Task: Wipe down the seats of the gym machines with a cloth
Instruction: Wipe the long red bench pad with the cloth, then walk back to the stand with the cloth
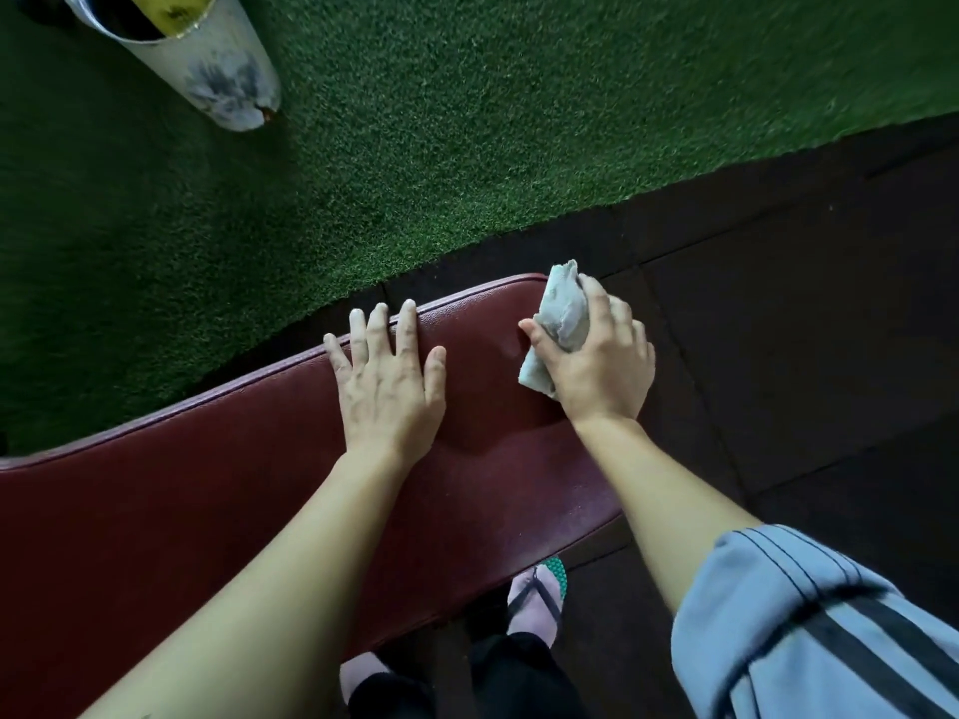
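Note:
A long dark red padded bench seat runs from the lower left to the middle of the view. My left hand lies flat on it with the fingers spread, the fingertips at the far edge. My right hand grips a crumpled grey-white cloth at the seat's right end. The cloth is pressed against the pad near its far right corner.
Green artificial turf covers the floor beyond the seat. Dark rubber tiles lie to the right. A white metal bin stands at the top left on the turf. My feet in sandals show below the bench's near edge.

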`<state>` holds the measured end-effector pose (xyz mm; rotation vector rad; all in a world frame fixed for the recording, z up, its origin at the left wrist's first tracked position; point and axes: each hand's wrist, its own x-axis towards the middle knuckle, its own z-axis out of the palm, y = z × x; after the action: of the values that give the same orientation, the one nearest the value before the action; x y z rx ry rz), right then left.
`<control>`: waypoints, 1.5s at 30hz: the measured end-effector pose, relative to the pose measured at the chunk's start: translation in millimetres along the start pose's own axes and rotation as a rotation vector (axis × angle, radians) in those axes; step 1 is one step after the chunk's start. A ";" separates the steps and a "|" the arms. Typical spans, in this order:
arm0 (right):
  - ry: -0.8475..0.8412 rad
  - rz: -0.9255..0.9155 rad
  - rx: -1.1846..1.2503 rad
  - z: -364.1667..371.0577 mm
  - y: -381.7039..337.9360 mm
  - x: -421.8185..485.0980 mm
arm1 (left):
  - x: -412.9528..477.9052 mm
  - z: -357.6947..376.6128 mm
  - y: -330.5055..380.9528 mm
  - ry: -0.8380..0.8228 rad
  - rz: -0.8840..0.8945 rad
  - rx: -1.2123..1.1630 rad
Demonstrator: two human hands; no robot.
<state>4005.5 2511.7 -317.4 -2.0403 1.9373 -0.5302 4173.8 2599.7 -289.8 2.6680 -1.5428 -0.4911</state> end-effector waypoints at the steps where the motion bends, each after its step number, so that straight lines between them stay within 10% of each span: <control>1: -0.008 0.012 0.001 -6.6 4.6 -2.4 | -2.5 -4.7 2.8 -0.011 -0.001 -0.010; 23: -0.037 0.426 0.021 -349.4 1.3 -62.0 | -126.0 -226.1 196.0 -0.132 0.558 -0.055; 45: 0.076 0.674 -0.013 -624.6 343.7 162.3 | -101.1 -247.2 724.7 -0.222 0.825 -0.097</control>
<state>3425.7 2359.3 101.1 -1.2500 2.4875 -0.4254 3586.0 2281.1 96.9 1.7012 -2.3772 -0.7692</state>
